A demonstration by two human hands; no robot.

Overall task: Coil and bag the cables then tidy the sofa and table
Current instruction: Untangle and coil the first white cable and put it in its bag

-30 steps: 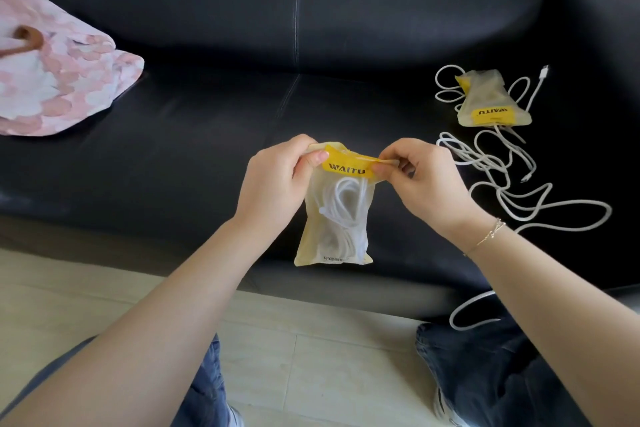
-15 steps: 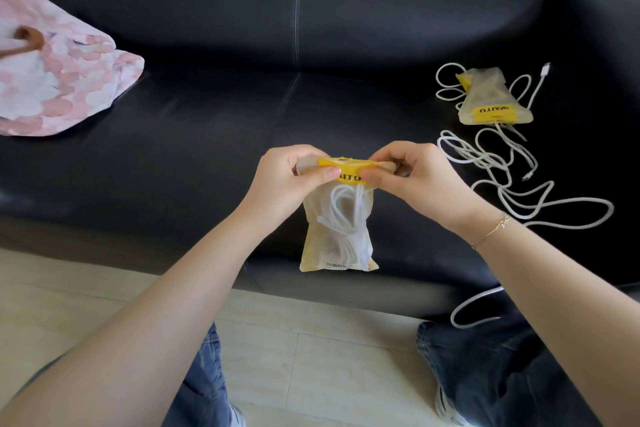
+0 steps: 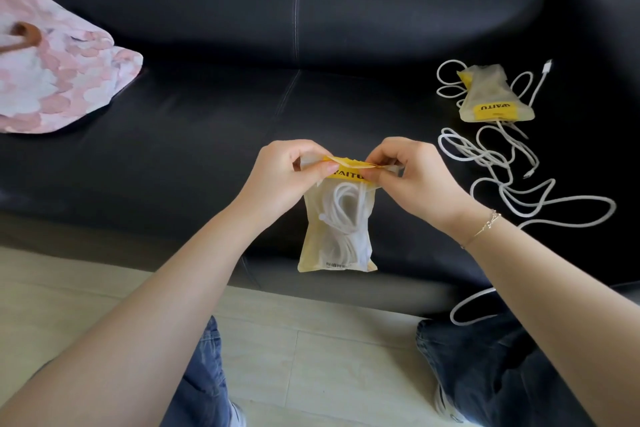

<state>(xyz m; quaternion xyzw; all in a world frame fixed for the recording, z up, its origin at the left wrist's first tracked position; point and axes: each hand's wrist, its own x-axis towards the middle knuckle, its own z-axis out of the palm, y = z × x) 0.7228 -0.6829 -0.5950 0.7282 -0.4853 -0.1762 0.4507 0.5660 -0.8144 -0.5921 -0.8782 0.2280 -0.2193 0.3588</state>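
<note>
You hold the pouch (image 3: 337,225) in the air just in front of the sofa (image 3: 207,135) seat edge, your left hand (image 3: 280,177) and right hand (image 3: 412,180) each pinching one end of its yellow top strip. To seal it well, I judge you should run thumb and forefinger along the strip end to end, keeping the coil below the closure. The pouch is frosted, translucent, with a white cable (image 3: 341,215) coiled inside. Toward the sofa's right end, a second pouch (image 3: 491,97) lies on loose white cables (image 3: 512,177), not yet coiled. At the sofa's left end rests a pink patterned cushion (image 3: 59,83).
</note>
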